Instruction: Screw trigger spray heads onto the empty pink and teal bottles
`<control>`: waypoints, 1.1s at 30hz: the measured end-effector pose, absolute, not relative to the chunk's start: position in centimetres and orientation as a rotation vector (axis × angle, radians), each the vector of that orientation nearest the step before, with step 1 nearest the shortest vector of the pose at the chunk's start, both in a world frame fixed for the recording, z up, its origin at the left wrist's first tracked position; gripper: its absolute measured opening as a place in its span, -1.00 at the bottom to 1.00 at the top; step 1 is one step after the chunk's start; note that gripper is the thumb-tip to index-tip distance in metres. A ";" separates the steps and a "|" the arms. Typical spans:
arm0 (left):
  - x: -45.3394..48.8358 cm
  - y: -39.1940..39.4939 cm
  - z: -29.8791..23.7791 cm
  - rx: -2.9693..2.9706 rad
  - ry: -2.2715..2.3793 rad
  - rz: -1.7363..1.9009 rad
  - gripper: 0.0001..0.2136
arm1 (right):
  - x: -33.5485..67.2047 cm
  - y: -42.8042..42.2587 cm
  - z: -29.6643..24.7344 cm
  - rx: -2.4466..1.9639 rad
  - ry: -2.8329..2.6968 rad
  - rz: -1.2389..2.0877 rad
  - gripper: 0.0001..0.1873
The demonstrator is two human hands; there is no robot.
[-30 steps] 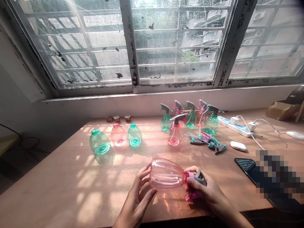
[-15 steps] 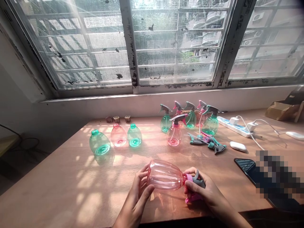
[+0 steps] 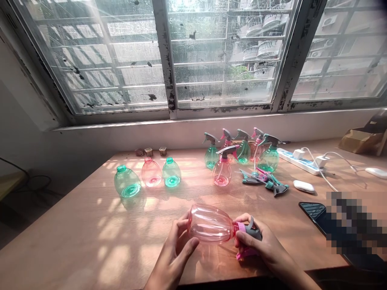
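A clear pink spray bottle [image 3: 211, 224] lies sideways in the air between my hands, near the table's front edge. My left hand [image 3: 175, 251] cups its base, with the thumb below and the fingers partly hidden behind the plastic. At the neck, my right hand [image 3: 255, 237] is closed round the pink collar of the grey and pink spray head [image 3: 250, 231]. The head sits against the bottle's mouth; how tightly it is screwed on I cannot tell. Beyond my hands stands an upright pink spray bottle [image 3: 222, 172] with its head fitted.
Headless bottles, two green and one pink [image 3: 151, 173], stand at the left. Several fitted bottles are at the back, with loose spray heads [image 3: 266, 181] before them. A power strip [image 3: 300, 161], white case [image 3: 304, 186] and phone [image 3: 317, 217] lie to the right on the wooden table [image 3: 75, 225].
Both hands keep nearly the same hold on the pink bottle. The left fingers and thumb have shifted slightly at its base.
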State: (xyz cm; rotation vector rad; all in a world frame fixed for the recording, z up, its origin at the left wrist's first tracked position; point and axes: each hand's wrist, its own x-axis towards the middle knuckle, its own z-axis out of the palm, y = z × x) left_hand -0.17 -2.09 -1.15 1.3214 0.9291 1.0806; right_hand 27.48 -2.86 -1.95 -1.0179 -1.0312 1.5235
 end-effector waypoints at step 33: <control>-0.3 -1.6 -0.7 1.404 0.981 1.135 -0.57 | 27.4 -2.8 -2.1 -0.999 -1.040 1.534 -0.42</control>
